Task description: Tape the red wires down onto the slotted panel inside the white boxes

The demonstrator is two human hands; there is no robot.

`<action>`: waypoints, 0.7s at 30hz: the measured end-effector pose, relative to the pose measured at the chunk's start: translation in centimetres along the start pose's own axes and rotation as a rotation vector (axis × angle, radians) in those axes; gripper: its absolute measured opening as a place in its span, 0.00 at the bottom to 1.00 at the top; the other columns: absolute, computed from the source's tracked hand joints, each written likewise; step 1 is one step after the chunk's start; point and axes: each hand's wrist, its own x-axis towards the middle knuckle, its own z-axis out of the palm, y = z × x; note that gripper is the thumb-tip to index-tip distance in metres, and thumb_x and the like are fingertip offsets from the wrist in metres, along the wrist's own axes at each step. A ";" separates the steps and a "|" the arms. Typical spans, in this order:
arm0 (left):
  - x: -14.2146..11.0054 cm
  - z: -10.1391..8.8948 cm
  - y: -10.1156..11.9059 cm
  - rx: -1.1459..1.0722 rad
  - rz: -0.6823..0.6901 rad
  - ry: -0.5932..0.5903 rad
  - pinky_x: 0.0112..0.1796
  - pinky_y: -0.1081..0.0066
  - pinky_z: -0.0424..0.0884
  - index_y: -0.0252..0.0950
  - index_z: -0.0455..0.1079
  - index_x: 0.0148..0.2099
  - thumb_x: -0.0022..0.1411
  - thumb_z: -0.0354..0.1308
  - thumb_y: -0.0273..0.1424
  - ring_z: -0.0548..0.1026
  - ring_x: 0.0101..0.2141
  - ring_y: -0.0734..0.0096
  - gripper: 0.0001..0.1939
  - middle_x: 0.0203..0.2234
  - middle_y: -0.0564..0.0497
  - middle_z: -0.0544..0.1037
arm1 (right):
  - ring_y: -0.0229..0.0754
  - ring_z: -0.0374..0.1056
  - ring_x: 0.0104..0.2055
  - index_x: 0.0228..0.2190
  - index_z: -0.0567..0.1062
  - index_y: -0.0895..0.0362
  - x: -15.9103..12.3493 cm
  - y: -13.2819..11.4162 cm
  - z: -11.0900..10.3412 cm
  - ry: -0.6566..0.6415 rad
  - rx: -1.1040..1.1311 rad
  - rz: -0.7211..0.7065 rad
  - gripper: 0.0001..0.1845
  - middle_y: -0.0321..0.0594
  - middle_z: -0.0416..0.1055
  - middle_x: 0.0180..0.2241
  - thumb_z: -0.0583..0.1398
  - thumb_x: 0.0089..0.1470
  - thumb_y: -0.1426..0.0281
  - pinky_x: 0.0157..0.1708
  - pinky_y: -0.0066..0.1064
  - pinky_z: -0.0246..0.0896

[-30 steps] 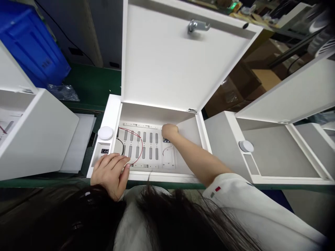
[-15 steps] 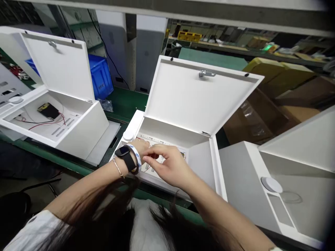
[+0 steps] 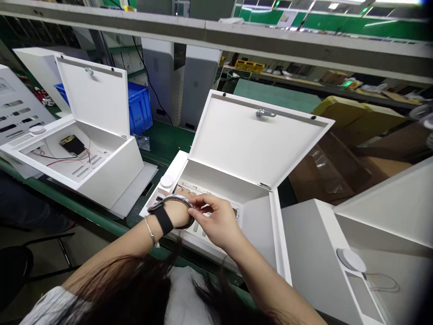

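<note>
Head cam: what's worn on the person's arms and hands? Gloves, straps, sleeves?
No gloves on the left hand or right hand. Around the left wrist: a black strap, a thin metallic bracelet and a glossy loop band. A white sleeve shows further up that arm. The right arm shows no band or sleeve.

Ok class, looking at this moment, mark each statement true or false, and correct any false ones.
1. The left hand has a black watch strap at its wrist. True.
2. The lid of the middle white box is shut. False: the lid stands open.
3. The right hand is over a white slotted panel inside the box. True.
4. The plastic crate at the back is red. False: the plastic crate is blue.
</note>
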 end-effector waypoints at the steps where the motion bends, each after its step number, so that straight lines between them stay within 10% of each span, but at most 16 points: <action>1: -0.5 -0.4 0.2 -0.007 0.035 -0.028 0.53 0.48 0.61 0.32 0.71 0.31 0.52 0.62 0.25 0.71 0.47 0.52 0.03 0.37 0.43 0.76 | 0.38 0.71 0.32 0.34 0.80 0.55 -0.1 -0.4 -0.1 -0.004 0.023 0.001 0.10 0.38 0.79 0.34 0.65 0.46 0.73 0.34 0.31 0.68; 6: -4.1 -2.6 1.6 -0.111 0.136 -0.157 0.46 0.65 0.69 0.35 0.73 0.39 0.56 0.52 0.23 0.74 0.41 0.63 0.11 0.37 0.46 0.78 | 0.36 0.68 0.26 0.30 0.81 0.57 0.5 -1.4 -1.5 0.054 0.032 0.032 0.07 0.38 0.77 0.27 0.66 0.44 0.71 0.28 0.28 0.65; 13: -4.3 -2.3 0.9 -0.431 0.070 -0.098 0.46 0.62 0.67 0.35 0.70 0.43 0.62 0.53 0.30 0.74 0.42 0.61 0.08 0.37 0.46 0.76 | 0.40 0.71 0.29 0.32 0.79 0.60 3.9 1.8 -2.5 0.101 0.177 0.126 0.15 0.43 0.77 0.29 0.68 0.42 0.63 0.31 0.33 0.69; 17: -2.6 -1.4 -0.2 -0.647 0.036 -0.050 0.46 0.63 0.68 0.33 0.69 0.43 0.63 0.53 0.33 0.75 0.41 0.63 0.09 0.37 0.45 0.76 | 0.45 0.72 0.47 0.40 0.79 0.56 1.6 0.0 -2.2 0.241 0.055 -0.206 0.15 0.46 0.77 0.44 0.60 0.57 0.60 0.48 0.41 0.68; 21: -1.9 -1.7 -0.5 -0.846 -0.002 -0.007 0.46 0.62 0.68 0.33 0.70 0.46 0.61 0.58 0.35 0.75 0.40 0.64 0.14 0.37 0.44 0.78 | 0.45 0.68 0.54 0.50 0.75 0.53 -3.1 -2.7 -1.0 -0.275 -0.096 -0.602 0.23 0.45 0.75 0.47 0.56 0.60 0.53 0.57 0.41 0.60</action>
